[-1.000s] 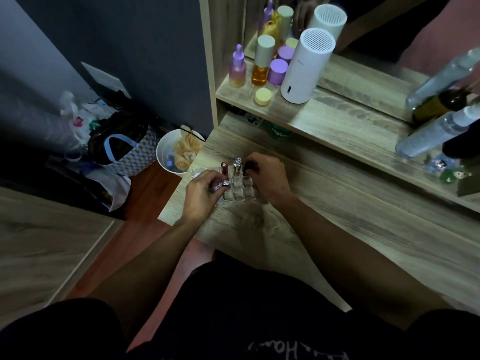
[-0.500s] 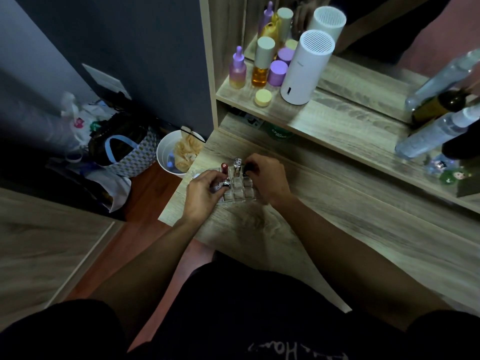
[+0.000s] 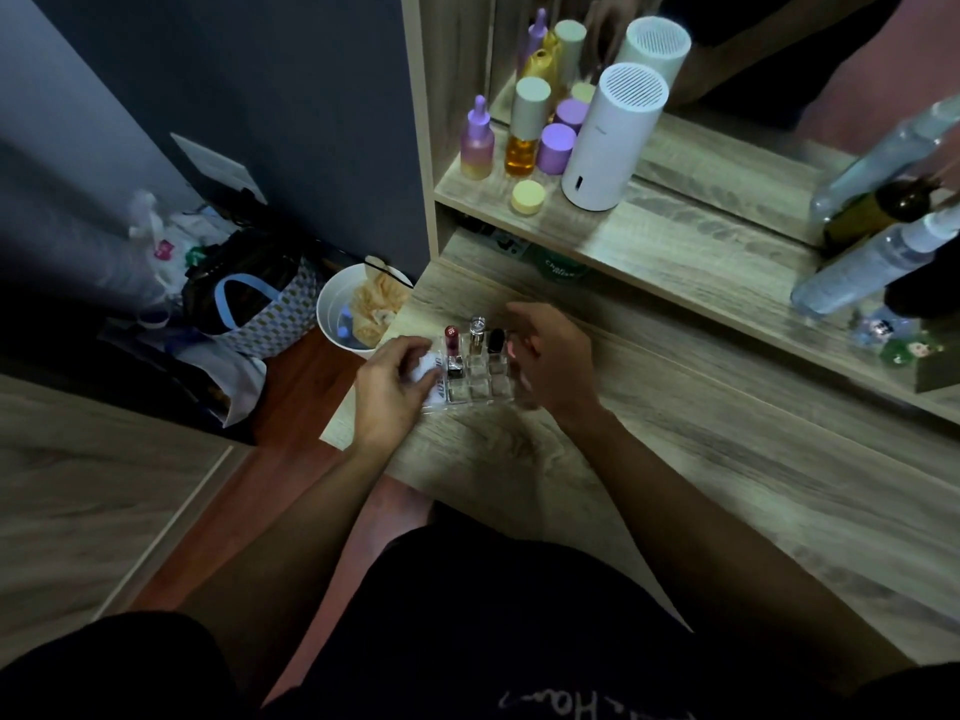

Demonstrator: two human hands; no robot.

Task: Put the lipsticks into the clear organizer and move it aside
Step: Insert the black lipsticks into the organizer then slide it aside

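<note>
A clear organizer [image 3: 470,379] is sitting near the desk's [image 3: 675,459] left edge, lipsticks [image 3: 451,339] standing upright in its back row. The left hand [image 3: 389,389] is pinching a white item at its left side; the right hand [image 3: 553,361], loosely curled and empty, is hovering just right.

Home dressing table: mirror [image 3: 727,70], cosmetic bottles [image 3: 524,142].

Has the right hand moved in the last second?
Yes. The right hand has lifted off the clear organizer, drawing back to the right, its fingers now loosely open; the organizer stays put.
</note>
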